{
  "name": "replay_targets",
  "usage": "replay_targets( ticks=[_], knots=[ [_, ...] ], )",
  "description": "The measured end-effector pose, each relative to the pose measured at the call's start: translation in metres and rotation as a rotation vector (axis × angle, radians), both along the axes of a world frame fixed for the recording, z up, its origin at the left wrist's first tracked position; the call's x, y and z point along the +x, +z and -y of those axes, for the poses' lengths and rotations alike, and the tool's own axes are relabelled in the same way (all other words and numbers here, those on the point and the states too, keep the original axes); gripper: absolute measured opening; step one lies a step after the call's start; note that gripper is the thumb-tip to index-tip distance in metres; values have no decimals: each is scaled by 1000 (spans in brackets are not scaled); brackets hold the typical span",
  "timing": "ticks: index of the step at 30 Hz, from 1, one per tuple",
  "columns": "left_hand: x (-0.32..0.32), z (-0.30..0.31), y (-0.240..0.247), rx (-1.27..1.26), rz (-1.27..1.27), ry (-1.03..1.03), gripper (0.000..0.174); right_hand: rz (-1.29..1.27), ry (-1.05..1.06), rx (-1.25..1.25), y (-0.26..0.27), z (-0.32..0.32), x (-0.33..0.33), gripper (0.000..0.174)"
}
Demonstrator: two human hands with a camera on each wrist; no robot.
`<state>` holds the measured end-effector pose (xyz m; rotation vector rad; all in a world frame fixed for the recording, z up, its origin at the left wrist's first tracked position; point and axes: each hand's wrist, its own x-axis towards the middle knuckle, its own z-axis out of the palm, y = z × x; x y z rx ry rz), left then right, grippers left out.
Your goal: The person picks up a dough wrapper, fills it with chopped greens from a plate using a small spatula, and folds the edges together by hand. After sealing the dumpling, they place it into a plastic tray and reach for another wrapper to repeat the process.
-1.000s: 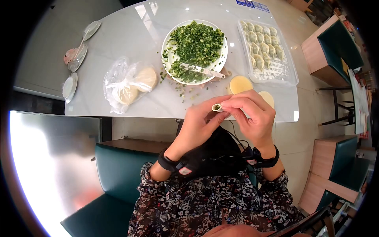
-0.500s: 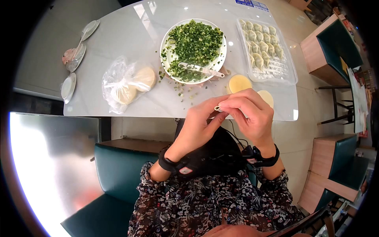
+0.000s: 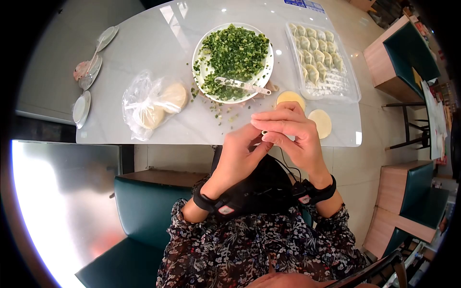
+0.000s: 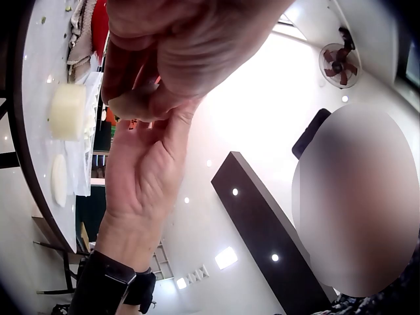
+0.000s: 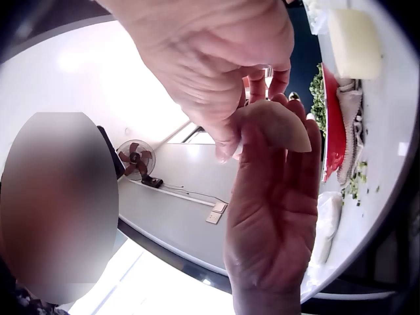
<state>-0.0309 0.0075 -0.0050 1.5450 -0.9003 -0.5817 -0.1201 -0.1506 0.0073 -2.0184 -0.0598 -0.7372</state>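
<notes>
A folded dough wrapper [image 5: 279, 126] shows in the right wrist view, held between both hands. The left hand [image 3: 241, 146] cradles it, thumb on one side and fingers behind. The right hand [image 3: 297, 139] pinches its edge; in the head view only a small end with dark green inside shows between the fingertips. Beyond the hands, a white plate [image 3: 200, 79] holds chopped greens [image 3: 237, 53] with a flat spatula [image 3: 244, 85] across them. A round wrapper [image 3: 320, 124] lies right of the right hand, near a yellowish stack of wrappers [image 3: 290, 98].
A clear plastic tray [image 3: 353, 93] with rows of dumplings [image 3: 313, 73] stands at the right of the table [image 3: 182, 127]. Bagged dough rounds [image 3: 154, 111] lie at the left, small dishes [image 3: 82, 106] along the far-left edge. Green bits are scattered by the plate.
The right hand has shifted slightly left, its fingers now extended over the wrapper, uncovering more of the round wrapper on the table. The open end of the folded wrapper looks smaller.
</notes>
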Motion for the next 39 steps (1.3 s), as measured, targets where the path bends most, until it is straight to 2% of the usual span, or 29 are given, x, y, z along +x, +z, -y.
replay_targets(
  ticks=[5,7,11,13,14,17,19,21,23,25,26,27,28,29,31,32,34,39],
  knots=[
    [-1,1,0,-17,-90,-5,26,-13,49,90,-3,-2,1,16],
    [-1,3,-6,-64,-123,-12,27,-17,-46,68,-1,-6,0,12],
    [-1,7,-10,-163,-251,-40,31,10,-27,-27,2,-6,1,16],
    [0,8,-4,-214,-311,-50,32,144,-169,186,16,-15,6,23],
    [2,10,2,-213,-386,-30,32,146,-169,185,19,-12,5,23],
    [6,12,-1,-259,-472,17,32,155,-269,150,21,3,-4,30],
    [7,14,-6,-416,-533,41,32,57,-227,-42,18,3,-9,29],
    [6,14,-7,-423,-519,44,33,76,-250,-98,16,-1,-8,27],
    [7,13,-10,-428,-508,49,34,41,-249,-46,10,-4,-8,20],
    [12,10,-11,-383,-374,-64,44,47,-250,-32,12,-3,-8,16],
    [18,10,-9,-383,-372,-61,44,55,-251,-21,13,-3,-8,13],
    [27,13,-3,-364,-120,-84,51,56,-249,-20,13,-3,-8,13],
    [35,14,3,-341,131,-107,58,9,-207,115,14,-3,-9,12],
    [41,14,7,-342,133,-107,58,-38,-164,249,15,-3,-9,10],
    [49,12,13,-208,239,-289,63,-39,-153,248,16,-2,-7,9],
    [47,12,15,-211,240,-290,63,-41,-141,249,17,-2,-7,8],
    [41,11,19,-116,-79,-388,57,-41,-139,228,20,-2,-7,7],
    [34,13,21,-42,-106,-300,57,-67,-129,153,17,1,-9,12]
  ],
)
